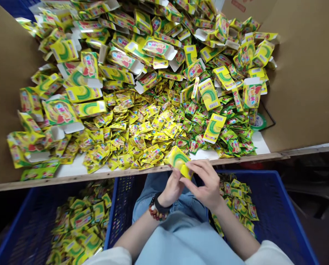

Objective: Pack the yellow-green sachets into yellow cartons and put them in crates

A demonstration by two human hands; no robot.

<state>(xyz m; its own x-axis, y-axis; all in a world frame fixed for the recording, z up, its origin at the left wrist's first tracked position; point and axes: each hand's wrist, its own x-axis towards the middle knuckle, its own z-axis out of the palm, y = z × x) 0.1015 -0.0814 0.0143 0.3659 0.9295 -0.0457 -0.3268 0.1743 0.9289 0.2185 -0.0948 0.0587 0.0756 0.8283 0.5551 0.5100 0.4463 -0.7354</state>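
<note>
Between my hands, at the table's front edge, is a small yellow and green candy box (178,159), tilted. My left hand (172,188) grips its lower left side, with a dark band and a bead bracelet on the wrist. The fingers of my right hand (207,184) close on the box's lower right end. Just beyond lie heaps of wrapped candies, yellow packets (150,127) in the middle and green packets (232,136) to the right. Behind them rises a big pile of similar boxes (125,59), many with white end flaps standing out.
Cardboard walls (304,81) flank the table on both sides. A wooden strip (78,177) runs along its front edge. Below, a blue crate (23,224) at left and another blue crate (277,213) at right hold many boxes. My lap sits between them.
</note>
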